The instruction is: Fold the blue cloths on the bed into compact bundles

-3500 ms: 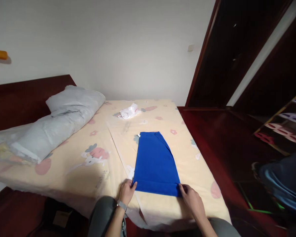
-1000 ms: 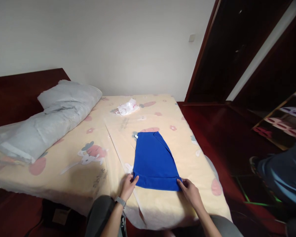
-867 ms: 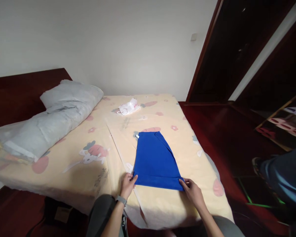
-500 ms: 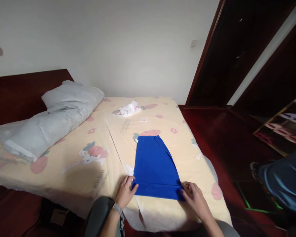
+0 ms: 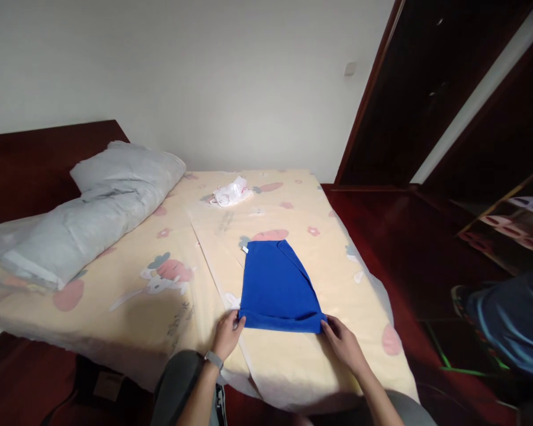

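A blue cloth (image 5: 278, 284) lies on the bed, its near edge turned up into a narrow fold and a small white tag (image 5: 245, 249) at its far left corner. Its right side slants inward toward the far end, with a folded flap there. My left hand (image 5: 227, 332), with a watch on the wrist, pinches the near left corner of the fold. At the near right corner, my right hand (image 5: 341, 340) pinches the other end of the fold between thumb and fingers.
A crumpled white plastic bag (image 5: 232, 191) lies farther back on the patterned bed sheet (image 5: 155, 322). To the left rests a grey quilt (image 5: 102, 204) near the headboard (image 5: 35, 160). At right are a person's clothed leg (image 5: 510, 328) and a shoe rack (image 5: 501, 207).
Both hands have moved away from me, carrying the cloth's near edge over. The cloth is now shorter from front to back, and both hands grip its near corners.
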Tool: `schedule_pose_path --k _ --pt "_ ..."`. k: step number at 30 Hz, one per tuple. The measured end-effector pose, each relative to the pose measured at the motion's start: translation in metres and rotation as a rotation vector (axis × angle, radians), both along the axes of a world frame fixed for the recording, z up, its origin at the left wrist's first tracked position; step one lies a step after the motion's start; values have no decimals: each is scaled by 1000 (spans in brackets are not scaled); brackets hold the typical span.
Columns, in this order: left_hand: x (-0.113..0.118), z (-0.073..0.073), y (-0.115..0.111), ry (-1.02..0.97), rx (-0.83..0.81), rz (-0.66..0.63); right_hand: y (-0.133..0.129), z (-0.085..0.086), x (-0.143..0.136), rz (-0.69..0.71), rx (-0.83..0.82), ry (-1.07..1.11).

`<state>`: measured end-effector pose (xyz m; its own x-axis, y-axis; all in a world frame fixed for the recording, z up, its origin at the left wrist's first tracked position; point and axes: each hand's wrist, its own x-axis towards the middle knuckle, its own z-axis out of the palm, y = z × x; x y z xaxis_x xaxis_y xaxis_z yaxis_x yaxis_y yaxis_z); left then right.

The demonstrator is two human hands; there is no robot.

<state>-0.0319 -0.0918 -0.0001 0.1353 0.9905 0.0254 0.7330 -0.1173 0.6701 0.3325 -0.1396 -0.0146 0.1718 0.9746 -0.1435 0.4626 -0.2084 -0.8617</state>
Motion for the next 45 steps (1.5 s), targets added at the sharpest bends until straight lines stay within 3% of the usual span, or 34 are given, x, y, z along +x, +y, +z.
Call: schedule_pose_path --k 6,10,16,20,27,31,36,38,41,45 --pt "9 -17 12 6 -35 188 10 -4 -1 -89 -14 -68" --pt "8 -12 7 74 -95 239 4 -2 4 -104 -73 -100" --pt "4 2 -14 302 -37 179 -4 -3 0 -110 -122 -134" --pt "5 4 -15 244 -127 208 2 -9 -7 -134 -159 -109" --pt "3 -2 -3 49 -140 268 10 -10 -10 -135 -176 -76" --pt "-6 -1 -16 -3 -125 230 -7 -14 -6 -102 -177 -60" --pt "-16 4 -42 207 -263 111 -44 -17 -2 -6 -234 -239" --pt "-15 10 -44 280 -231 118 -45 -9 -2 -30 -161 -354" --pt "-6 20 -38 291 -14 110 -24 9 -10 -38 75 -518" --pt "15 27 -37 243 185 -57 25 16 -46 201 256 -520"
